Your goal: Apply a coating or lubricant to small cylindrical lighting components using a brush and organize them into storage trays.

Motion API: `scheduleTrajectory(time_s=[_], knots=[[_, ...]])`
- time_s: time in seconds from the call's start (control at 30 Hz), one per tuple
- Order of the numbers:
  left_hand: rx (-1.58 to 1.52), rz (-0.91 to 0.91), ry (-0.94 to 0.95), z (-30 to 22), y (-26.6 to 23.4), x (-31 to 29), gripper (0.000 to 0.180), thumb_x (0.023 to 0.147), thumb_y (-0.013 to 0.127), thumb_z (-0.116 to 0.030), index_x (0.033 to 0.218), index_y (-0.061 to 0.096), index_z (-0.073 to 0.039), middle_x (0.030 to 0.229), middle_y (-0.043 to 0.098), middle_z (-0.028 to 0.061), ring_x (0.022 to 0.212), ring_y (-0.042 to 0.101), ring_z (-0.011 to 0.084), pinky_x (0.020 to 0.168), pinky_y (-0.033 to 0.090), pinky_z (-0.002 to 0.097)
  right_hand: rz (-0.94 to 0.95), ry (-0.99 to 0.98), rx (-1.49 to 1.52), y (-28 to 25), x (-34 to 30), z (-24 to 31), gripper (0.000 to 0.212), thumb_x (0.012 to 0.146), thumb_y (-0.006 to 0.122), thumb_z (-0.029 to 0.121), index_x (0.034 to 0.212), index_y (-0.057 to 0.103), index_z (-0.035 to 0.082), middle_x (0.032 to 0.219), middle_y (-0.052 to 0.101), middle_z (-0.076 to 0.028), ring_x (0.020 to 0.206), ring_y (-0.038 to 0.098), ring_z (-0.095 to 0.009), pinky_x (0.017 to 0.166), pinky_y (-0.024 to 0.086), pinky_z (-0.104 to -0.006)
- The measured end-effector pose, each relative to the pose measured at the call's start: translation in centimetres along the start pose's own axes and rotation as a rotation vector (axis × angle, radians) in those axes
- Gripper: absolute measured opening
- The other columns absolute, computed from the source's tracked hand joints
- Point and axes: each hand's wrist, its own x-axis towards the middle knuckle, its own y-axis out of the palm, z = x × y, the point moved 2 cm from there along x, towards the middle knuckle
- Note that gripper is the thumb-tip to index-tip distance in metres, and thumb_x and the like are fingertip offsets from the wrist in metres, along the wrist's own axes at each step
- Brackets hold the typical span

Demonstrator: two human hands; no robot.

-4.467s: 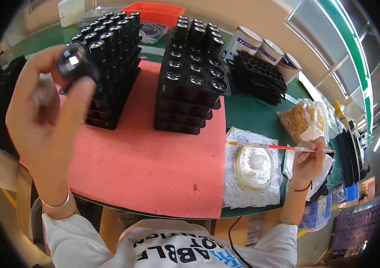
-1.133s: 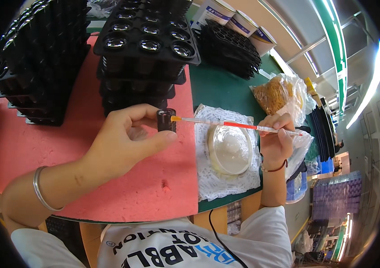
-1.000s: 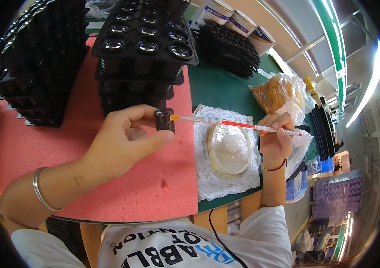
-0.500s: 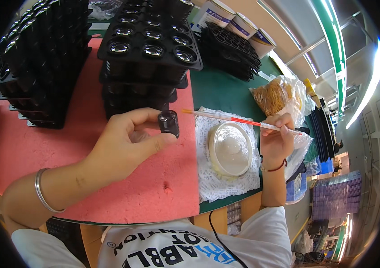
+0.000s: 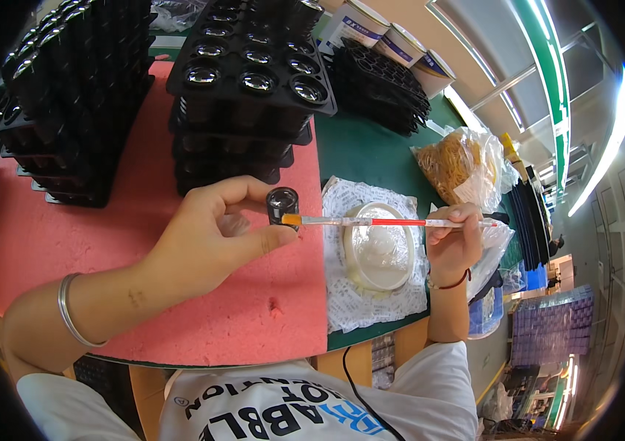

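Between thumb and fingers, my left hand [image 5: 217, 224] holds a small black cylindrical lens barrel [image 5: 282, 202] with a shiny glass top. My right hand [image 5: 453, 237] pinches the far end of a slim paintbrush [image 5: 393, 222] with a clear and red handle. The brush lies level, and its tan bristles overlap the barrel's near side; whether they touch it I cannot tell. Beneath the brush, a round shallow dish [image 5: 380, 257] with a glossy, whitish content rests on a crumpled printed cloth or paper [image 5: 342, 309].
Stacked black trays [image 5: 254, 110] with lenses stand on the pink foam mat [image 5: 210, 316]; another tray stack [image 5: 70, 140] leans at left. Behind are empty black trays [image 5: 378, 88] and white cans [image 5: 400, 44]. A bag of yellowish bands [image 5: 456, 165] lies on the green table at right.
The brush has swung from a slant to level, its bristle end moving down and left onto the barrel. The barrel has tipped and shifted slightly in my left hand.
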Motion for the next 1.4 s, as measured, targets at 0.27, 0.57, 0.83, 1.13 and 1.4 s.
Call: scheduleTrajectory(time_s=[0.27,0.57,0.83,1.13,1.4], knots=[[-0.001,0.001,-0.003,0.0,0.0,0.0,0.022,0.074,0.066,-0.010,0.091,0.056,-0.003,0.058,0.040,-0.0102,0.047,0.027,-0.0029,0.042,0.021,0.0156,-0.076,-0.005,-0.027,-0.4,0.1,0.0,0.029,0.088,0.040,0.021,0.080,0.053,-0.004,0.060,0.057,-0.015,0.050,0.056,-0.018,0.049,0.048,-0.0260],[-0.021,0.023,-0.002,-0.1,0.1,-0.1,0.021,0.077,0.060,-0.005,0.096,0.054,0.000,0.078,0.053,-0.0039,0.056,0.038,-0.0022,0.050,0.032,0.0142,-0.160,0.021,-0.011,-0.4,0.5,-0.1,0.029,0.089,0.038,0.020,0.079,0.052,-0.004,0.060,0.057,-0.014,0.048,0.055,-0.018,0.048,0.047,-0.0253],[0.033,0.057,-0.020,-0.2,0.1,-0.2,0.021,0.078,0.055,-0.001,0.099,0.053,0.001,0.088,0.056,0.0000,0.064,0.043,-0.0012,0.058,0.037,0.0142,-0.205,0.040,0.002,-0.6,0.7,-0.1,0.029,0.088,0.041,0.019,0.075,0.055,-0.004,0.058,0.057,-0.013,0.047,0.054,-0.019,0.047,0.046,-0.0251],[0.691,0.026,0.492,-4.0,0.4,-2.0,0.029,0.062,0.072,-0.012,0.087,0.060,-0.004,0.065,0.056,0.0015,0.043,0.041,0.0053,0.039,0.033,0.0185,-0.280,0.004,-0.081,-1.2,0.9,0.5,0.028,0.087,0.043,0.019,0.076,0.055,-0.004,0.057,0.056,-0.013,0.046,0.051,-0.018,0.045,0.043,-0.0258],[1.266,-0.707,0.952,-12.1,-2.6,-8.2,0.034,0.071,0.058,0.002,0.103,0.049,0.004,0.096,0.052,0.0087,0.073,0.050,0.0146,0.066,0.040,0.0236,-0.309,-0.122,-0.144,-1.6,0.2,1.8,0.028,0.087,0.043,0.019,0.078,0.055,-0.005,0.058,0.056,-0.013,0.046,0.052,-0.018,0.046,0.043,-0.0261]])
